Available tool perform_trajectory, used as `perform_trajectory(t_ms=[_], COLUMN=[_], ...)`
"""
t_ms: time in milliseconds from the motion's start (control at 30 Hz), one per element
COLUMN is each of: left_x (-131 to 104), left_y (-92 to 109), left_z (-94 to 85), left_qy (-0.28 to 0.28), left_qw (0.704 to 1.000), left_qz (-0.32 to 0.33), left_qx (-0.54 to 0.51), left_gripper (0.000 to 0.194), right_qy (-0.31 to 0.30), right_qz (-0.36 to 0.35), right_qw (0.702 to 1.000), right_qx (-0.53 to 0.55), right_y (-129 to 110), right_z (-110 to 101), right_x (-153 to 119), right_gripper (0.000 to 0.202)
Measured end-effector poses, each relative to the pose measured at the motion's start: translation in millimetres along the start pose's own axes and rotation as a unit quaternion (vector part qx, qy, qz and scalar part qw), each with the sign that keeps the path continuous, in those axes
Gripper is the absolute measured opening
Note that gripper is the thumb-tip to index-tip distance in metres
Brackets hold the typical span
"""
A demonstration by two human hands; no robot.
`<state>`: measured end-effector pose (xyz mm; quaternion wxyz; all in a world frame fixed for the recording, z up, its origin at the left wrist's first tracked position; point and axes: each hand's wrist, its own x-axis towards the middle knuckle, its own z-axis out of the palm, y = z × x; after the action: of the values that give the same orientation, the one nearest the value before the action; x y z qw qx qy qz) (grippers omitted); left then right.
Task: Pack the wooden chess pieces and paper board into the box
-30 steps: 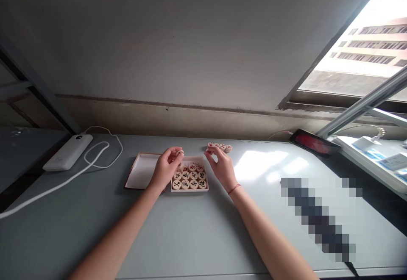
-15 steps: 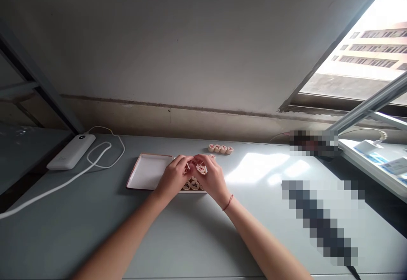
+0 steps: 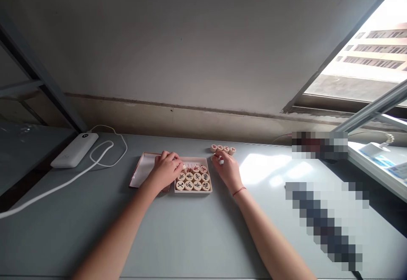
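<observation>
A shallow white box (image 3: 193,192) holds rows of round wooden Chinese chess pieces (image 3: 197,177), black characters in the near rows and red ones behind. My left hand (image 3: 164,170) is over the box's left edge, between it and the lid. Its fingers are curled together, with something pale at the tips that I cannot make out clearly. Just beyond the box's right side, my right hand (image 3: 228,170) pinches a pale chess piece (image 3: 213,157), mostly covered by the fingers. Behind it, a short row of red-character pieces (image 3: 220,148) stands on the table.
The box lid (image 3: 143,170) lies open side up, left of the box, partly under my left hand. A white power bank (image 3: 74,151) with a white cable (image 3: 60,185) is at the far left. Blurred-out objects (image 3: 324,225) lie on the right. A wall closes off the back.
My hands have moved apart: the right went to the right, off the box, and the left went leftward. More of the red pieces in the box now show.
</observation>
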<state>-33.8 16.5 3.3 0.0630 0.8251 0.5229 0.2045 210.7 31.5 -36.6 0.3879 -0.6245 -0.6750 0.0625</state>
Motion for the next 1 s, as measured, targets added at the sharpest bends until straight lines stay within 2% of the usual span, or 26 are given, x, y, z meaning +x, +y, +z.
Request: perform_trajectory(t_ms=[200, 433, 767, 933, 1000], left_x=[1.6, 3.4, 3.1, 0.6, 0.6], left_y=[1.3, 1.2, 13.5, 16.4, 16.5], left_z=[-2.0, -1.8, 10.3, 9.0, 8.0], left_qy=[-0.031, -0.053, -0.04, -0.04, -0.041], left_qw=[0.998, 0.995, 0.998, 0.999, 0.999], left_qz=[-0.006, -0.008, -0.007, -0.017, -0.019], left_qx=[-0.052, -0.078, -0.049, -0.024, -0.026], left_gripper=[0.016, 0.012, 0.021, 0.025, 0.022], right_qy=[0.029, 0.006, 0.001, 0.054, 0.052], right_qz=[-0.026, 0.039, 0.038, 0.011, -0.014], right_qw=[0.999, 0.999, 0.999, 0.998, 0.998], right_qx=[-0.021, 0.021, 0.034, 0.021, 0.03], right_y=[3.0, 4.0, 8.4, -0.5, -8.9], right_z=[7.4, 5.8, 7.5, 2.2, -1.6], right_x=[-7.2, -6.0, 1.7, -1.1, -4.4], right_gripper=[0.02, 0.014, 0.02, 0.025, 0.024])
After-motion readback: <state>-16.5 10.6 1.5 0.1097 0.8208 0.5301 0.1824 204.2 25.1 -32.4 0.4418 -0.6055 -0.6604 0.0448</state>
